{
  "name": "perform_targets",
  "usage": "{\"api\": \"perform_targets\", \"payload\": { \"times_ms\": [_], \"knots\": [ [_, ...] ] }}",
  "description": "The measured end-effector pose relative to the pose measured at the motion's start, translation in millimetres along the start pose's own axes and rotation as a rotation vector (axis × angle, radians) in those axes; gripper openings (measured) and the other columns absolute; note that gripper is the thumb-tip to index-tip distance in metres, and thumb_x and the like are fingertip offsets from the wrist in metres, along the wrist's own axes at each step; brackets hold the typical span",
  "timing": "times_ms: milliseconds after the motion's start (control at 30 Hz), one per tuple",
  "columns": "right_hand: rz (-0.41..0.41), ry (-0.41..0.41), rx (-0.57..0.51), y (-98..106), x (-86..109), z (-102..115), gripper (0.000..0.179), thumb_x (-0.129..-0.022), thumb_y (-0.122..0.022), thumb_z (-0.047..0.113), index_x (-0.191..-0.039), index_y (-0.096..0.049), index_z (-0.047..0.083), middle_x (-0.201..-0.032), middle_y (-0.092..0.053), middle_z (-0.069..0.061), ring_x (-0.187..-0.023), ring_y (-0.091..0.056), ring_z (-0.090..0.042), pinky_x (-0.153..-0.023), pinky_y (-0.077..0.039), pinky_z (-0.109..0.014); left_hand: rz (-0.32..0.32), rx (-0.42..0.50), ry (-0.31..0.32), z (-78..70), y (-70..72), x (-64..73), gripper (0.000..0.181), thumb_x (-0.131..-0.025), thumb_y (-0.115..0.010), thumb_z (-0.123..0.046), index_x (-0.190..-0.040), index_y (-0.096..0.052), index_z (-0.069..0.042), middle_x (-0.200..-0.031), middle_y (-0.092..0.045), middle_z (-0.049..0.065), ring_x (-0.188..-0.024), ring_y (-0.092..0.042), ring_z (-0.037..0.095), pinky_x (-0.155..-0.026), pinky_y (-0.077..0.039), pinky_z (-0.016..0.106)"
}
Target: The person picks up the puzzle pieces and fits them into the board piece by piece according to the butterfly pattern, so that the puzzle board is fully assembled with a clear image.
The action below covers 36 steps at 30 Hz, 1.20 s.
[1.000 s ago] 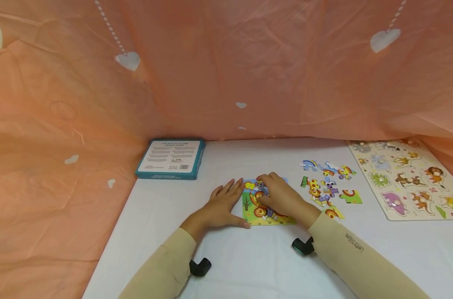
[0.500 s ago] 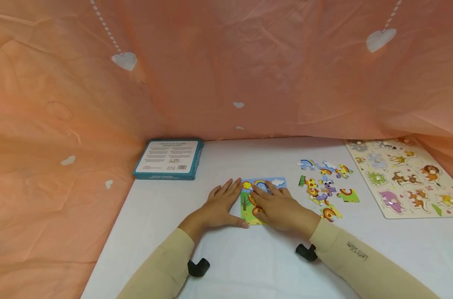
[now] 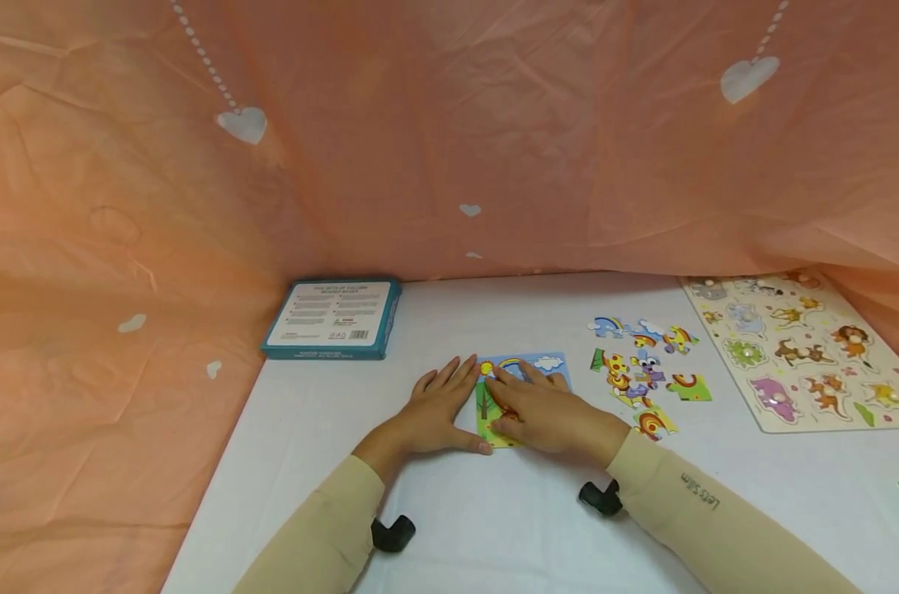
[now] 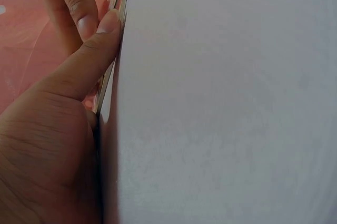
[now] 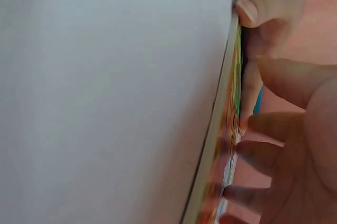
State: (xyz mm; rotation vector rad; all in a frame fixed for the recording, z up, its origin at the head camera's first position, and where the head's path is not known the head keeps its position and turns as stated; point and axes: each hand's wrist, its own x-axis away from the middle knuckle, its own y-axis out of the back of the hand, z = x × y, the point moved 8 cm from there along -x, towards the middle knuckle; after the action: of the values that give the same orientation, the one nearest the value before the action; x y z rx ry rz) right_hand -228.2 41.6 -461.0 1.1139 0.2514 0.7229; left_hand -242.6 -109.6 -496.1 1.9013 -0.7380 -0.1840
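Left hand (image 3: pixel 436 412), fingers spread, lies along left edge of puzzle board (image 3: pixel 486 422), apparently bracing it while right hand (image 3: pixel 549 414), fingers extended, rests on its picture face.

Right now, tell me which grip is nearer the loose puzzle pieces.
Right. The right grip lies over the small puzzle, left of the loose puzzle pieces; the left grip is at the puzzle's left edge, farther away.

Head view high, facing forward and down, wrist views close, low, sharing the puzzle board (image 3: pixel 484 412)
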Motion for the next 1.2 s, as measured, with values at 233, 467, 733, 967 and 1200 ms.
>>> {"api": "perform_targets", "payload": {
  "times_ms": [233, 467, 733, 967, 1200],
  "knots": [
    [-0.109, 0.067, -0.123, 17.8, 2.7, -8.5, 0.075, -0.109, -0.068, 0.042, -0.171, -0.039, 0.013, -0.174, -0.034, -0.018, -0.157, -0.032, -0.045, -0.119, -0.030, -0.074, 0.006, -0.031, 0.018, -2.2, 2.5, 1.3, 0.130, -0.084, -0.076, -0.080, -0.176, -0.011, -0.014, -0.182, 0.003, -0.005, -0.165, 0.010, 0.019, -0.130, 0.003, 0.055],
    [-0.248, 0.079, -0.301, 51.7, 9.0, -21.9, 0.078, -0.107, -0.071, 0.046, -0.169, -0.040, 0.009, -0.168, -0.044, -0.015, -0.153, -0.041, -0.041, -0.121, -0.035, -0.065, 0.005, -0.023, 0.036, -2.8, 3.8, 2.4, 0.131, -0.083, -0.078, -0.079, -0.176, -0.012, -0.015, -0.182, 0.001, -0.004, -0.165, 0.008, 0.019, -0.130, 0.002, 0.053],
    [-0.385, 0.081, -0.463, 87.8, 23.1, -49.1, 0.068, -0.109, -0.071, 0.030, -0.167, -0.042, 0.008, -0.160, -0.052, -0.017, -0.140, -0.054, -0.041, -0.111, -0.046, -0.064, -0.004, -0.011, 0.038, -2.2, 3.3, 1.5, 0.131, -0.082, -0.080, -0.078, -0.176, -0.013, -0.016, -0.182, 0.000, -0.005, -0.166, 0.008, 0.019, -0.130, 0.002, 0.051],
    [-0.477, 0.056, -0.587, 111.1, 38.7, -80.3, 0.058, -0.114, -0.061, 0.023, -0.165, -0.042, 0.004, -0.153, -0.057, -0.022, -0.138, -0.055, -0.041, -0.110, -0.045, -0.062, 0.001, -0.011, 0.047, -2.4, 3.1, 1.2, 0.132, -0.082, -0.080, -0.078, -0.176, -0.012, -0.016, -0.182, 0.000, -0.005, -0.165, 0.009, 0.018, -0.130, 0.003, 0.051],
    [-0.517, -0.019, -0.673, 123.0, 50.0, -110.6, 0.058, -0.119, -0.048, 0.029, -0.170, -0.034, 0.005, -0.153, -0.055, -0.024, -0.139, -0.052, -0.039, -0.114, -0.043, -0.056, 0.004, -0.012, 0.052, -2.5, 3.1, 1.4, 0.131, -0.082, -0.080, -0.077, -0.177, -0.013, -0.017, -0.182, 0.000, -0.005, -0.165, 0.009, 0.019, -0.131, 0.003, 0.051]
  ]
}}
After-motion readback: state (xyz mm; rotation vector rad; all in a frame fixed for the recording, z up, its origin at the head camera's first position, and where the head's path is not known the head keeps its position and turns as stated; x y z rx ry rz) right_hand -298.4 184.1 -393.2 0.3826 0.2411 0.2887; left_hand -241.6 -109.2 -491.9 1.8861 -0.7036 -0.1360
